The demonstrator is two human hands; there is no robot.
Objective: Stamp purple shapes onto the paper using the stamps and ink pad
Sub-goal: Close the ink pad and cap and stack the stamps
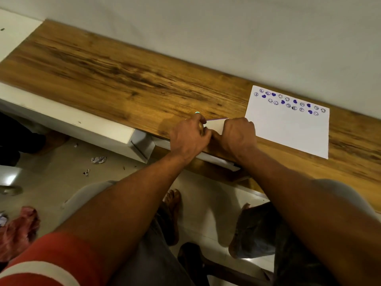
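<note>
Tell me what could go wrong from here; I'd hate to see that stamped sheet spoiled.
1. The left hand and the right hand both grip the white case at the near edge of the table. If it slips or pops open, it may drop to the floor.
2. The paper lies right beside the right hand. A sudden jerk could shove it or smudge ink on its blank part.

Single head cam, wide-angle, pitched steeply down and forward. Desk [123, 79] runs diagonally from far left to near right, wall [206, 27] behind. Left hand [188, 137] and right hand [237, 135] close, mid-frame. Floor [72, 162] fills the near left.
</note>
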